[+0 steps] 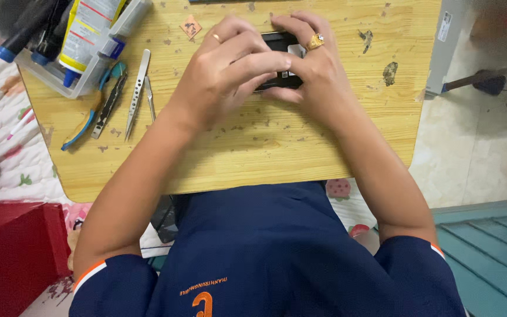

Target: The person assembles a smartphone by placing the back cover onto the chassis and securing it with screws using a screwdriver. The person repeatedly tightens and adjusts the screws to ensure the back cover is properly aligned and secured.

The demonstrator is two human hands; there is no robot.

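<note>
A small black device (279,42) lies on the wooden tabletop (265,141) near its far edge, mostly hidden under my hands. My left hand (221,73) covers its left part, fingers curled over it, a ring on one finger. My right hand (315,70) presses on its right part, also wearing a ring. Both hands touch each other above the device. Only the top edge and a bit of the middle of the device show.
Metal tweezers (138,88) and blue-handled pliers (98,108) lie left of my hands. A clear plastic tray (83,82) with tubes and pens stands at the far left corner. A red box (13,252) sits on the floor at left.
</note>
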